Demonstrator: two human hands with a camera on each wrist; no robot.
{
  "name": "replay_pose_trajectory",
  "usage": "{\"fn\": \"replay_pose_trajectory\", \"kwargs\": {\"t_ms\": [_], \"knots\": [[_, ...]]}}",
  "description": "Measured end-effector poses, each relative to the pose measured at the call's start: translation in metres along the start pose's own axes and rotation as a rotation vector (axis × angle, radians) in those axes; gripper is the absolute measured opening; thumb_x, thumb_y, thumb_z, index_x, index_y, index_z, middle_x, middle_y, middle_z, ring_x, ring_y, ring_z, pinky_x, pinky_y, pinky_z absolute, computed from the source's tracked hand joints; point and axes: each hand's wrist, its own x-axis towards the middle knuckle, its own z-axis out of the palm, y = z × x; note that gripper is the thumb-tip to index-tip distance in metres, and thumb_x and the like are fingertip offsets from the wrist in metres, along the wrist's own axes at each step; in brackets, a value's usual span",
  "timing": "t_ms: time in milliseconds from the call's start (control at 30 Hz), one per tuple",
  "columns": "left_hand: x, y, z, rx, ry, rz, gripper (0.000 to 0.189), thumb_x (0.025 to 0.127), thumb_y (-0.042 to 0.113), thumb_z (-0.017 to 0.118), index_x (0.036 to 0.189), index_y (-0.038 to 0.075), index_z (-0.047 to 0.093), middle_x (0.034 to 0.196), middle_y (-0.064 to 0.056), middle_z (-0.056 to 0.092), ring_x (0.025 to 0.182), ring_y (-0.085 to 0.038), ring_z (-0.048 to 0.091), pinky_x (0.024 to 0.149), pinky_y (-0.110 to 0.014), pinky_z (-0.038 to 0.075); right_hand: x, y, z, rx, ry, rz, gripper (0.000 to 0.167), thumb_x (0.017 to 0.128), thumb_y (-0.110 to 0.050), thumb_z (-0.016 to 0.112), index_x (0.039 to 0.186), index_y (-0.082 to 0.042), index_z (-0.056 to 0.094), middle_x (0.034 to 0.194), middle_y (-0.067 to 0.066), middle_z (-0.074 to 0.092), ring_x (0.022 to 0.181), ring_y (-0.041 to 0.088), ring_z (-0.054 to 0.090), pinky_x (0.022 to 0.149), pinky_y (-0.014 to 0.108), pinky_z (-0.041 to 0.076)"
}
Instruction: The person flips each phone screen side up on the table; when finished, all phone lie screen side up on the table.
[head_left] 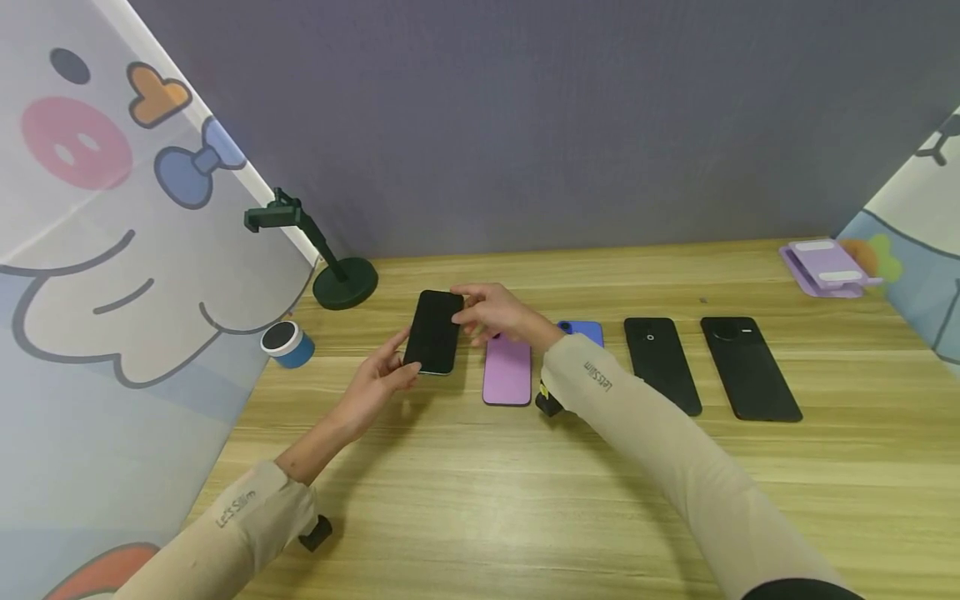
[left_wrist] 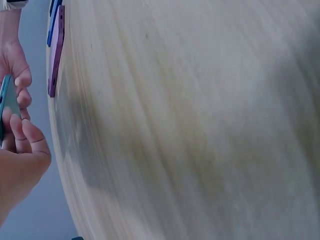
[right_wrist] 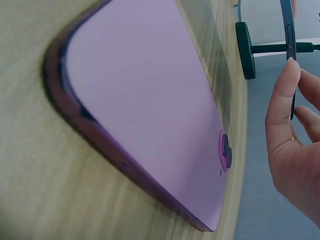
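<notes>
Above the table, both hands hold a smartphone [head_left: 433,332] with its dark screen facing up; its teal edge and pale green back [left_wrist: 11,95] show in the left wrist view. My left hand [head_left: 378,379] grips the lower left part, thumb over the bottom corner and fingers beneath. At the upper right edge, my right hand [head_left: 495,312] pinches the phone between thumb and fingers, as the right wrist view also shows. Under the right hand, a purple phone [head_left: 507,375] lies back up on the table. A blue phone [head_left: 585,332] beside it is partly hidden by the right forearm.
Two black phones [head_left: 663,362] [head_left: 752,371] lie face down farther right. A dark green phone stand [head_left: 345,282] stands at the back left, near a blue and white jar [head_left: 288,344]. A folded purple stand [head_left: 828,268] sits at the back right. Partition walls border the table [head_left: 480,500].
</notes>
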Motion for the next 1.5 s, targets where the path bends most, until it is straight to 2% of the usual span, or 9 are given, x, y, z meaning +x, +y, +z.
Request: {"fn": "replay_pose_trajectory", "kwargs": {"t_ms": [200,367,567,733,900,1133,1300,1500], "knots": [[0.001,0.001,-0.008,0.048,-0.114,0.003,0.079,0.1,0.021,0.063,0.163,0.026,0.015,0.105,-0.021,0.061,0.087,-0.025,0.053,0.076,-0.034,0.049,0.001,-0.001,-0.001,-0.021,-0.024,-0.01,0.062,0.094,-0.009,0.07,0.15,-0.022,0.049,0.117,0.009,0.052,0.078,0.021,0.06,0.057,0.03,0.057],[0.001,0.002,-0.013,0.084,-0.174,0.0,0.083,0.1,0.019,0.063,0.163,0.027,0.01,0.108,-0.025,0.061,0.088,-0.026,0.053,0.076,-0.035,0.048,0.001,-0.001,0.0,-0.034,-0.03,-0.004,0.061,0.093,-0.009,0.071,0.148,-0.024,0.051,0.122,0.011,0.052,0.082,0.024,0.061,0.056,0.029,0.056],[0.003,0.002,-0.017,0.098,-0.2,-0.021,0.087,0.099,0.018,0.065,0.163,0.027,0.007,0.109,-0.022,0.065,0.082,-0.022,0.054,0.071,-0.034,0.045,0.001,0.0,0.001,-0.029,-0.034,0.001,0.062,0.092,-0.007,0.071,0.149,-0.021,0.051,0.112,0.009,0.053,0.077,0.021,0.06,0.055,0.028,0.056],[0.003,0.003,-0.017,0.109,-0.227,-0.049,0.088,0.098,0.018,0.066,0.163,0.027,0.006,0.089,-0.009,0.062,0.071,-0.016,0.046,0.066,-0.032,0.04,0.001,0.001,0.001,-0.028,-0.047,0.016,0.062,0.091,-0.005,0.072,0.149,-0.02,0.052,0.107,0.007,0.053,0.076,0.021,0.059,0.056,0.028,0.056],[0.004,0.001,-0.019,0.129,-0.243,-0.065,0.087,0.099,0.02,0.065,0.163,0.023,0.007,0.081,0.002,0.055,0.072,-0.015,0.047,0.068,-0.031,0.043,0.002,0.002,0.001,-0.058,-0.068,0.037,0.063,0.092,-0.005,0.071,0.15,-0.018,0.049,0.111,0.009,0.053,0.075,0.019,0.058,0.058,0.028,0.056],[0.004,0.0,-0.02,0.113,-0.235,-0.105,0.083,0.098,0.022,0.066,0.163,0.023,0.013,0.083,-0.002,0.054,0.081,-0.018,0.051,0.076,-0.033,0.047,0.006,0.007,0.002,-0.074,-0.071,0.084,0.067,0.092,-0.006,0.07,0.153,-0.014,0.044,0.123,0.011,0.051,0.072,0.014,0.059,0.056,0.024,0.055],[0.004,-0.001,-0.022,0.126,-0.228,-0.154,0.084,0.098,0.026,0.066,0.163,0.024,0.014,0.082,-0.002,0.053,0.079,-0.019,0.051,0.076,-0.032,0.046,0.007,0.009,0.004,-0.083,-0.067,0.109,0.067,0.092,-0.004,0.069,0.153,-0.013,0.044,0.111,0.009,0.058,0.07,0.012,0.059,0.057,0.023,0.056],[0.006,-0.004,-0.025,0.144,-0.267,-0.2,0.083,0.099,0.026,0.065,0.163,0.022,0.013,0.083,-0.007,0.054,0.072,-0.018,0.046,0.067,-0.03,0.04,0.008,0.009,0.008,-0.077,-0.062,0.165,0.067,0.091,-0.002,0.069,0.153,-0.011,0.043,0.087,0.004,0.06,0.064,0.01,0.059,0.056,0.023,0.056]]}}
